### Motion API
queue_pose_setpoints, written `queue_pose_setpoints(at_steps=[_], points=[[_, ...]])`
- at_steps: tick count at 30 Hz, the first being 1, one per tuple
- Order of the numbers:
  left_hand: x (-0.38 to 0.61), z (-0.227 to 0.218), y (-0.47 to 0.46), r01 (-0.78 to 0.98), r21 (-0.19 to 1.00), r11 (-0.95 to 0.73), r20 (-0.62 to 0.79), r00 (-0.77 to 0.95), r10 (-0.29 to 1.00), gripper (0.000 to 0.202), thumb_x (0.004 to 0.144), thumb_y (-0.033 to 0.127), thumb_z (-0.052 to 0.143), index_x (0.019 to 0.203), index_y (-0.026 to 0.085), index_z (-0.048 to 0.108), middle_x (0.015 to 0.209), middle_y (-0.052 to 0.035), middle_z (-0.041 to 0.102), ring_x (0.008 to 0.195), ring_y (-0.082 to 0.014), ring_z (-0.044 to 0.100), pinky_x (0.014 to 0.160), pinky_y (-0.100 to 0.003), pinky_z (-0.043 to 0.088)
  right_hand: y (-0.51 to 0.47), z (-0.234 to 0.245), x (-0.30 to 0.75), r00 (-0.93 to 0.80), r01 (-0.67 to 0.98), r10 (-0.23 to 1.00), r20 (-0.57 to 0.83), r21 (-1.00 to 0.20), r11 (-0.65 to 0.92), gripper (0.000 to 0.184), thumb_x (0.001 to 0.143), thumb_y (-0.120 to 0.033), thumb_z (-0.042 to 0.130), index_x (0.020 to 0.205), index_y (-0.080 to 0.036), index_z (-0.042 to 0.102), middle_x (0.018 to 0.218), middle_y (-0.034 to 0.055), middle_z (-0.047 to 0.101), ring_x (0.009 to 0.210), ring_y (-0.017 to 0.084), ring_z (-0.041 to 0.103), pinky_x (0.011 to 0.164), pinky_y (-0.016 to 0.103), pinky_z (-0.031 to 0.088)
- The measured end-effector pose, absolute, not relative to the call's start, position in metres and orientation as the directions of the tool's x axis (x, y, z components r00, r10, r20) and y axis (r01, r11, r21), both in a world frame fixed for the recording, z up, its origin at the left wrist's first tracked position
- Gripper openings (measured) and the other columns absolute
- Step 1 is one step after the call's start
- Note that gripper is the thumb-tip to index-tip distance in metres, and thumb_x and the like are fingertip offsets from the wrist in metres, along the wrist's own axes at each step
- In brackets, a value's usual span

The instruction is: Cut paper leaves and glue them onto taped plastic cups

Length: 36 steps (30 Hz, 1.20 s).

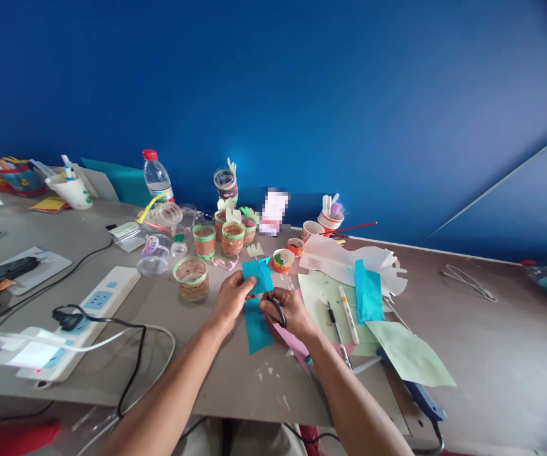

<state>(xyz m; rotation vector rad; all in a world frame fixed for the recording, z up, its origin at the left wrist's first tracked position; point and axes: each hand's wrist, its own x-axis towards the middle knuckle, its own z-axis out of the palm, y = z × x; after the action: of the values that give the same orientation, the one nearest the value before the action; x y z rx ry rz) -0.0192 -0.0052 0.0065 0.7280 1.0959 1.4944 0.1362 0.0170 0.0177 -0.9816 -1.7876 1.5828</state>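
Held a teal rectangular paper sheet (258, 326) over the grey table (206, 380), pinched in the closed fingers of the left hand (232, 297), with the right hand (292, 311) clamped through black-handled scissors (279, 310) at its edge; judged mid-cut, next calling for steady feeding into the blades.

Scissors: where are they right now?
In the head view, the scissors are in the right hand at the table's front centre. They are against the teal paper pinched by the left hand, right of the wrapped jar.
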Motion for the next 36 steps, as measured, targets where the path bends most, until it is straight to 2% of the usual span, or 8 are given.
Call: queue_pose_setpoints(at_steps=[10, 15, 19, 24, 32, 36], points=[[-0.019, 0.008, -0.005, -0.411, 0.911, 0.034, -0.122, -0.189, 0.974, 0.026, 0.065, 0.039, 0.078, 0.077, 0.018, 0.068, 0.069, 0.0, 0.065, 0.064, -0.0152, 0.059, 0.059, -0.025, 0.046, 0.016, 0.019, 0.135, -0.546, 0.174, 0.833, -0.084, -0.985, 0.015, 0.041, 0.07, -0.055, 0.07, 0.067, -0.018, 0.053, 0.051, -0.0051, 0.046, 0.049, 0.009, 0.039, 0.047, 0.024, 0.03], [-0.018, 0.007, -0.006, -0.393, 0.917, 0.07, -0.139, -0.15, 0.979, 0.025, 0.065, 0.039, 0.077, 0.075, 0.018, 0.067, 0.068, 0.0003, 0.064, 0.063, -0.0145, 0.058, 0.059, -0.025, 0.046, 0.018, 0.02, 0.137, -0.55, 0.211, 0.834, -0.048, -0.974, 0.084, 0.043, 0.072, -0.057, 0.067, 0.064, -0.019, 0.049, 0.051, -0.0047, 0.046, 0.049, 0.009, 0.04, 0.047, 0.024, 0.03], [-0.021, 0.004, -0.005, -0.383, 0.922, 0.053, -0.135, -0.192, 0.972, 0.025, 0.066, 0.039, 0.077, 0.071, 0.018, 0.065, 0.066, 0.0018, 0.062, 0.06, -0.0126, 0.055, 0.057, -0.023, 0.045, 0.019, 0.021, 0.139, -0.522, 0.258, 0.852, -0.043, -0.96, 0.11, 0.045, 0.073, -0.055, 0.067, 0.058, -0.02, 0.043, 0.049, -0.005, 0.044, 0.048, 0.009, 0.039, 0.046, 0.024, 0.029], [-0.023, 0.005, -0.002, -0.404, 0.915, 0.009, -0.145, -0.306, 0.941, 0.026, 0.064, 0.04, 0.077, 0.07, 0.018, 0.063, 0.06, 0.0034, 0.058, 0.055, -0.011, 0.053, 0.053, -0.022, 0.043, 0.02, 0.02, 0.138, -0.531, 0.223, 0.844, -0.077, -0.973, 0.051, 0.034, 0.072, -0.049, 0.069, 0.066, -0.018, 0.055, 0.05, -0.0045, 0.047, 0.047, 0.009, 0.041, 0.046, 0.024, 0.031], [-0.025, 0.012, 0.001, -0.632, 0.764, -0.126, -0.217, -0.437, 0.873, 0.034, 0.058, 0.033, 0.084, 0.08, 0.02, 0.061, 0.066, 0.0056, 0.064, 0.057, -0.0106, 0.059, 0.058, -0.023, 0.048, 0.022, 0.005, 0.139, -0.547, 0.285, 0.834, -0.074, -0.953, 0.102, 0.026, 0.071, -0.041, 0.072, 0.073, -0.017, 0.062, 0.052, -0.0034, 0.05, 0.047, 0.01, 0.043, 0.046, 0.023, 0.033], [-0.028, 0.016, 0.001, -0.761, 0.639, -0.108, -0.259, -0.345, 0.902, 0.03, 0.063, 0.033, 0.082, 0.082, 0.02, 0.062, 0.074, 0.0021, 0.069, 0.063, -0.0145, 0.063, 0.059, -0.027, 0.05, 0.021, 0.003, 0.139, -0.542, 0.292, 0.836, -0.079, -0.951, 0.1, 0.025, 0.071, -0.039, 0.072, 0.073, -0.017, 0.061, 0.051, -0.0038, 0.049, 0.046, 0.01, 0.042, 0.045, 0.023, 0.032]])
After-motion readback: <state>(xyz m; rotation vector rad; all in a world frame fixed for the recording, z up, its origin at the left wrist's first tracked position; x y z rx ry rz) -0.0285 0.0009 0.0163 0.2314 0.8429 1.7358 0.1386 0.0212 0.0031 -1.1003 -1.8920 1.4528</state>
